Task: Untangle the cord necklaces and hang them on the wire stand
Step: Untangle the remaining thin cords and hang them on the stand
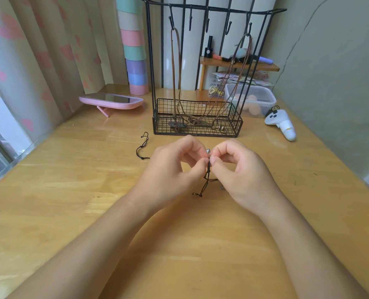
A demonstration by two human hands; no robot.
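Observation:
A thin black cord necklace (208, 177) hangs in a small tangle between my hands above the wooden table (71, 190). My left hand (175, 169) and my right hand (241, 171) both pinch it at the top, fingertips almost touching, with a small metal piece (207, 150) showing between them. Part of the black cord (143, 145) trails on the table left of my left hand. Behind stands the black wire stand (197, 124) with hooks on its top bar. Two brown cord necklaces (176, 72) (245, 57) hang from hooks, their pendants lying in its basket.
A pink mirror (111, 101) lies at the back left before stacked pastel cups (134, 50). Back right hold a clear lidded box (251, 100), a small wooden shelf (237, 65) and a white controller (281, 124). A curtain hangs left, a wall stands right.

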